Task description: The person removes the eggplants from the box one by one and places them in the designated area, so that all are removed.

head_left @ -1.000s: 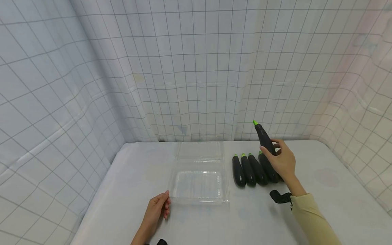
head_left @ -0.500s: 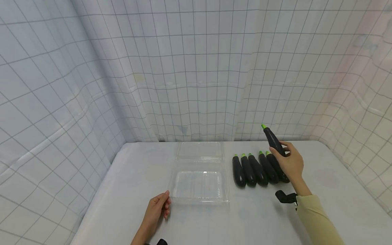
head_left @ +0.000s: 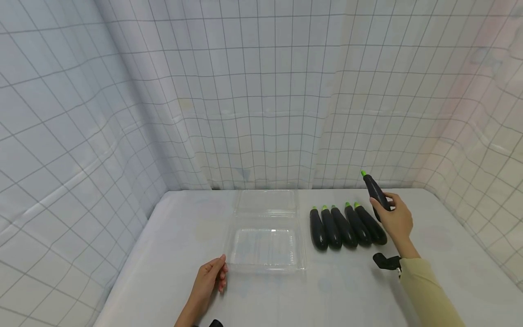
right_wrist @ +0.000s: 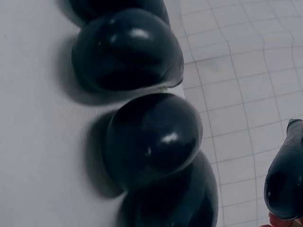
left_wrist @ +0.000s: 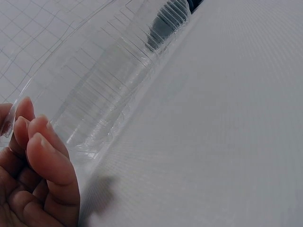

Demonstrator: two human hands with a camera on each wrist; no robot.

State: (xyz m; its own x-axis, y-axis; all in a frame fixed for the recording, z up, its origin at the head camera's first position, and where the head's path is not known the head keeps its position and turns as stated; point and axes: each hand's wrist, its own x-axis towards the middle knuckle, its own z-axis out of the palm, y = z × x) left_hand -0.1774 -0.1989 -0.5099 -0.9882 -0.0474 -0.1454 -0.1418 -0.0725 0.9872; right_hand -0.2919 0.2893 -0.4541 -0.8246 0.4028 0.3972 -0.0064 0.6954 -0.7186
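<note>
My right hand [head_left: 395,220] grips a dark eggplant [head_left: 374,190] with a bright green stem. It is held above the table, tilted, stem end up and away from me. Just left of it, several similar eggplants [head_left: 344,227] lie side by side on the table, stems pointing away. In the right wrist view their rounded ends [right_wrist: 154,142] loom large, with the held eggplant [right_wrist: 285,177] at the right edge. My left hand [head_left: 208,278] pinches the near-left corner of a clear plastic container [head_left: 265,267]; its rim [left_wrist: 28,87] passes between thumb and finger in the left wrist view.
The container's hinged lid [head_left: 266,193] lies open behind it. A white cloth covers the table [head_left: 180,236]. Grid-patterned curtains [head_left: 265,91] close off the back and both sides. A black wrist strap piece [head_left: 386,262] sits by the right sleeve.
My right hand has moved right and slightly downward with the eggplant. The rightmost eggplant in the row, partly hidden before, is now in full view. My left hand stays put.
</note>
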